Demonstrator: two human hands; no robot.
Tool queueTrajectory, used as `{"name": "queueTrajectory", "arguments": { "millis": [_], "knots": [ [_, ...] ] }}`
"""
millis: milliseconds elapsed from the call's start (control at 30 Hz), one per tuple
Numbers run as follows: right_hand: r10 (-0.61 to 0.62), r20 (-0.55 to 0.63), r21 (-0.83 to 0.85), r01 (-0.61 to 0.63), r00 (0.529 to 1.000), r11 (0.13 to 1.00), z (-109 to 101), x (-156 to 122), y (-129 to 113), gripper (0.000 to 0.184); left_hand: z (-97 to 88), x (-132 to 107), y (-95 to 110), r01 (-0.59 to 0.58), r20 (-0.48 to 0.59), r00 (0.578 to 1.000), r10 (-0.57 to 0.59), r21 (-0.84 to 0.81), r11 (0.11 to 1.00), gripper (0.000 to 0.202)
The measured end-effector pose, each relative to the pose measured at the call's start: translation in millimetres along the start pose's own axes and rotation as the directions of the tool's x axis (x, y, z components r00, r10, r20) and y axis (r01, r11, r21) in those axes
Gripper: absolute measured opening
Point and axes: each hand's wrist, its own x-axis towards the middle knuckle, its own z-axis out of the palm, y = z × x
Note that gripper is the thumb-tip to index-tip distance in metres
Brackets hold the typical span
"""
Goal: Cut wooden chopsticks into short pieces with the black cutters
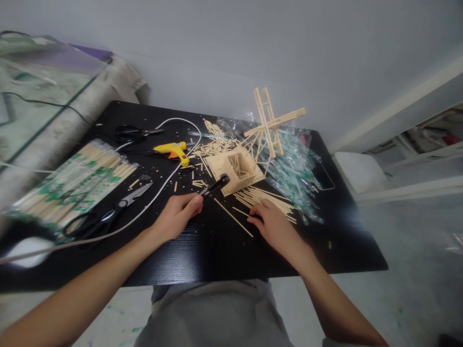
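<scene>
My left hand (178, 215) rests on the black table (202, 260), fingers wrapped round a small black cutter (216, 185) whose tip points at a little wooden box made of sticks (237, 168). My right hand (272, 222) lies palm down a little to the right, fingertips pressed on a loose bamboo stick (234, 218) beside a pile of sticks (264, 197). Behind the box stands a windmill-like frame of sticks (269, 123).
A yellow glue gun (173, 151) with a white cord (159, 193) lies left of the box. Scissors (104, 217) lie at the front left, another pair (135, 132) at the back. Packs of wrapped chopsticks (75, 183) sit left, empty wrappers (296, 168) right. Short stick offcuts are scattered about.
</scene>
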Motion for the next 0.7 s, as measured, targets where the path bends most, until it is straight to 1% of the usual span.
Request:
{"name": "queueTrajectory", "arguments": {
  "millis": [33, 100, 200, 267, 333, 467, 533, 600, 700],
  "knots": [
    [-0.007, 0.011, -0.042, 0.007, 1.000, 0.999, 1.9, -1.0, -0.4, 0.002, 0.2, 0.1, 0.1, -0.003, 0.002, 1.000, 0.003, 0.000, 1.000, 0.061],
    [-0.027, 0.024, -0.115, 0.030, 0.999, 0.993, 4.6, -2.3, -1.7, 0.008, 0.5, 0.1, -0.4, -0.009, 0.007, 1.000, 0.009, -0.003, 1.000, 0.061],
    [-0.075, 0.012, -0.197, 0.075, 0.997, 0.977, 2.1, -3.9, -6.1, 0.015, 0.5, -0.6, -1.5, -0.009, 0.002, 1.000, 0.009, -0.027, 1.000, 0.061],
    [-0.115, -0.015, -0.193, 0.110, 0.993, 0.975, -5.7, -5.9, -11.8, 0.016, 0.3, -1.5, -0.7, -0.005, -0.007, 1.000, 0.005, -0.050, 0.999, 0.059],
    [-0.151, -0.025, -0.136, 0.147, 0.988, 0.980, -16.2, -9.0, -20.5, 0.014, 0.6, -2.3, 2.5, -0.008, -0.026, 1.000, 0.007, -0.061, 0.998, 0.054],
    [-0.232, 0.044, -0.079, 0.235, 0.972, 0.969, -31.3, -13.8, -43.2, 0.014, 4.9, -2.9, 13.1, -0.005, -0.063, 0.998, -0.002, -0.110, 0.994, 0.045],
    [-0.268, 0.088, -0.097, 0.277, 0.959, 0.956, -32.5, -13.5, -53.4, 0.015, 7.6, -2.9, 17.6, 0.014, -0.031, 0.999, -0.018, -0.146, 0.989, 0.039],
    [-0.306, 0.129, -0.151, 0.324, 0.943, 0.934, -31.2, -11.7, -61.0, 0.016, 9.6, -3.1, 20.6, 0.062, 0.035, 0.998, -0.057, -0.165, 0.984, 0.037],
    [-0.346, 0.172, -0.215, 0.378, 0.922, 0.901, -27.7, -8.7, -67.5, 0.016, 10.4, -3.9, 22.9, 0.139, 0.131, 0.984, -0.118, -0.161, 0.977, 0.036]
  ]
}}
